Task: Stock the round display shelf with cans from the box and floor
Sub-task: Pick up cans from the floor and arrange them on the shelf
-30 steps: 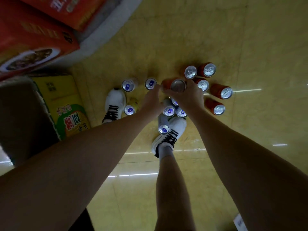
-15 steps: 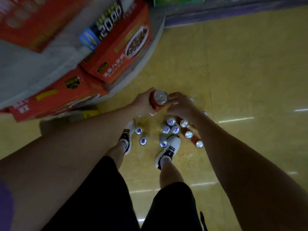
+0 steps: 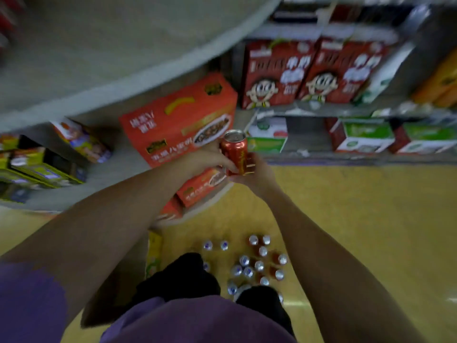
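From the head camera we see our left hand (image 3: 207, 158) and right hand (image 3: 257, 177) close together, both wrapped around one upright red can (image 3: 235, 152), the left gripping its side from nine o'clock, the right cupping its base from five o'clock. The can sits just in front of the round display shelf (image 3: 138, 78), beside an orange carton (image 3: 178, 120) on a lower tier. Down at six o'clock a cluster of cans (image 3: 257, 263) stands on the yellow floor (image 3: 358, 231), red ones and blue-tabbed ones, next to a yellow box (image 3: 153, 253).
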### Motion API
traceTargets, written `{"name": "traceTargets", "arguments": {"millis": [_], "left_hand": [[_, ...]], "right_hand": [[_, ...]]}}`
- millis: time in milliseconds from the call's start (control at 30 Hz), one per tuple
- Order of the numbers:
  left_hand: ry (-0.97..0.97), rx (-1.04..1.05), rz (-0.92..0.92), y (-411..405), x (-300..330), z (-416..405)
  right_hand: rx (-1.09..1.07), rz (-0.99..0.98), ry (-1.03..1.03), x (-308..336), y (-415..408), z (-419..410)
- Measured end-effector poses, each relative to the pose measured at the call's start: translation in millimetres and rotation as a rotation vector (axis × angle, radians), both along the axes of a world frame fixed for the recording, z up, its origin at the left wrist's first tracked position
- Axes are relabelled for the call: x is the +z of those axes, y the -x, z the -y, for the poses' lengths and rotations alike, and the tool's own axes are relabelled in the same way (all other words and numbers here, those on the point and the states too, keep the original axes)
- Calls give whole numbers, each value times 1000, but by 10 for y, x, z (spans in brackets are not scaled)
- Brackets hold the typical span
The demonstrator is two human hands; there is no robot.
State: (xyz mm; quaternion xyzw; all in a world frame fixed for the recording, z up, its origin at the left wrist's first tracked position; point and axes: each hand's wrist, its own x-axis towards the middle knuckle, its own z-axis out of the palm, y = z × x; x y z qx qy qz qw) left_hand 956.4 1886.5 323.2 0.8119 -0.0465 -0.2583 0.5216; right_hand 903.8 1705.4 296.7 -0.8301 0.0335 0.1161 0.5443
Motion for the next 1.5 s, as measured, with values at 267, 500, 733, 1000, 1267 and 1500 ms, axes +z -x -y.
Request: {"name": "traceTargets", "arguments": {"millis": [267,500,733,1000,1267,1500], "left_hand": [[163,10,96,-82,1723,78],[381,157,157,20,2712,206],[427,281,267,61,3354,101],[511,420,251,35,3458,-177],[488,455,222,-83,3225,-665],[377,367,233,-118,3251,-1400]], "right_hand": [[29,305,18,1447,-155,48],[-9,473,52,2429,-269,122],[76,606,134,3131,-367,-27],[100,633,55,3250,-389,-409],[172,558,128,3096,-493,-883],[235,494,121,3061,-655,-1522]]}}
